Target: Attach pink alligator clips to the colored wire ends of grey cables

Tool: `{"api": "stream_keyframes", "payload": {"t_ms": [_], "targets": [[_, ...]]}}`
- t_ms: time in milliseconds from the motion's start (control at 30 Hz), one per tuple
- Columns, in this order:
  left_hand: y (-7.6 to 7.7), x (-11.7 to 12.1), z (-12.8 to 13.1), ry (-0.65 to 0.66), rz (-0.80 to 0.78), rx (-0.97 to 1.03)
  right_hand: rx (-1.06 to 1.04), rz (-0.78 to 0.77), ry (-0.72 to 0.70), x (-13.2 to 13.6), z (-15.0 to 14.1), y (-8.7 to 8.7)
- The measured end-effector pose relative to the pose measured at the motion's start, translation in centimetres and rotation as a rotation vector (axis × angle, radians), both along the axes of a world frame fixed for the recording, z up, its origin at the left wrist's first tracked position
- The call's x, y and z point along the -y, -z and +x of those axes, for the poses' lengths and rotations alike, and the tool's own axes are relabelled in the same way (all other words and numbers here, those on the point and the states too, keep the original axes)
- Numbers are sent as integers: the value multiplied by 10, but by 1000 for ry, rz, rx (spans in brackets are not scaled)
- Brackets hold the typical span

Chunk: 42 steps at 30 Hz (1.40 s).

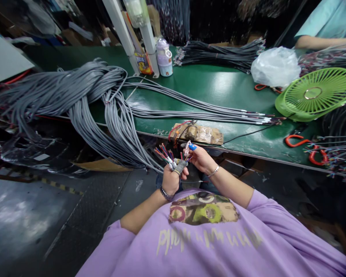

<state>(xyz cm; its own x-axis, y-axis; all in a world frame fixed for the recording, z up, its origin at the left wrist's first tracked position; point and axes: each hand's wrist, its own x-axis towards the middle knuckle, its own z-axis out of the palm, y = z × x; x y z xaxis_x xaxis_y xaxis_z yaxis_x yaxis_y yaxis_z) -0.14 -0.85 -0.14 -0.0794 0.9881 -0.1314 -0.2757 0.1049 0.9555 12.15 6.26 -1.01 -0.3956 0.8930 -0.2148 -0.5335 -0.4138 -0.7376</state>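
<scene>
The left hand (pixel 172 179) is wrapped around a bunch of grey, round-jacketed cable ends with multicoloured stripped wires (pixel 167 156), seemingly to keep the tips spread and facing up. The right hand (pixel 203 159), wrist angled inward, appears to pinch a thin pale strand (pixel 187 148) beside them; the exact contact is too small to tell. Both forearms converge before the lap, elbows out. Beyond, a thick grey cable bundle (pixel 95 84) drapes over the edge of the glossy green bench (pixel 227 86), which probably bears its weight.

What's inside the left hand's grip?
Coloured wires and white sleeves stick out past the left hand. The stretch inside its palm is covered by the hand itself, so the count cannot be told.
</scene>
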Motion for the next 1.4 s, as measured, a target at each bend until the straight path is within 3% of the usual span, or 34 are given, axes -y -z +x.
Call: {"api": "stream_keyframes", "payload": {"t_ms": [133, 333, 700, 1067, 1400], "targets": [[0, -2, 1, -7, -17, 22, -9, -53, -15, -1, 0, -2], [-2, -1, 1, -2, -23, 12, 150, -70, 45, -1, -1, -11], [-3, -2, 1, 10, -62, -9, -110, -158, -46, -4, 3, -6], [-3, 3, -2, 24, -34, -12, -101, -201, -88, -3, 2, -8], [-3, 7, -3, -29, -24, -36, -52, -112, -51, -1, 3, -11]]}}
